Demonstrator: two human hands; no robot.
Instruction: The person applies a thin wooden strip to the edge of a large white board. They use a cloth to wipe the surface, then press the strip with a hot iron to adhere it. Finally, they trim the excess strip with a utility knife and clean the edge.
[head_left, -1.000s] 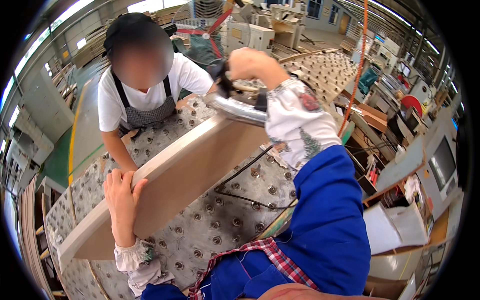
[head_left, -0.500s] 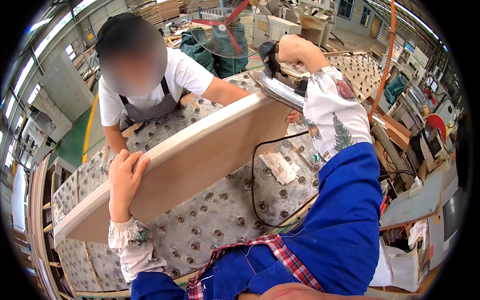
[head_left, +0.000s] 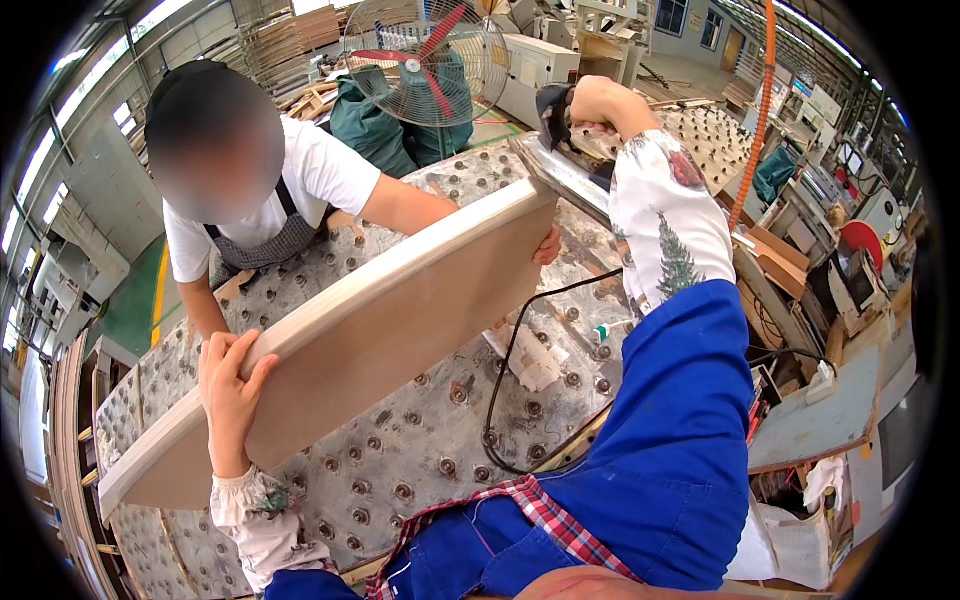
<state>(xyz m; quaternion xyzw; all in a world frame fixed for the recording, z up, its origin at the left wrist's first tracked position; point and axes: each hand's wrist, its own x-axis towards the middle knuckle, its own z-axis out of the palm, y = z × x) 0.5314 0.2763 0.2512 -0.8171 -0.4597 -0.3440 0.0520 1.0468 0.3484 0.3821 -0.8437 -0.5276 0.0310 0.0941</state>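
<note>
A beige wooden board [head_left: 400, 330] with a pale edge stands on its side, slanting across a metal table [head_left: 340, 505] studded with ball rollers. My left hand [head_left: 232, 380] grips its top edge near the left part. My right hand [head_left: 602, 104] is closed on the handle of a black-and-silver electric iron [head_left: 557, 175], whose metal plate is at the board's far right end. A co-worker opposite me, in a white shirt [head_left: 310, 160] and dark apron, has one hand [head_left: 546, 245] on the board's right end; the other is hidden behind the board.
A black cord [head_left: 510, 340] loops over the table beside pale scraps [head_left: 530, 372]. A caged fan [head_left: 430, 60] and green sacks [head_left: 365, 125] stand behind it. An orange coiled hose [head_left: 765, 90] hangs at the right, near a cluttered bench [head_left: 810, 420]; another roller table [head_left: 705, 135] stands farther back.
My right hand has moved up and rightward in view with the iron, to the board's far end. The co-worker's hand at that end has come into sight. My left hand stays on the edge.
</note>
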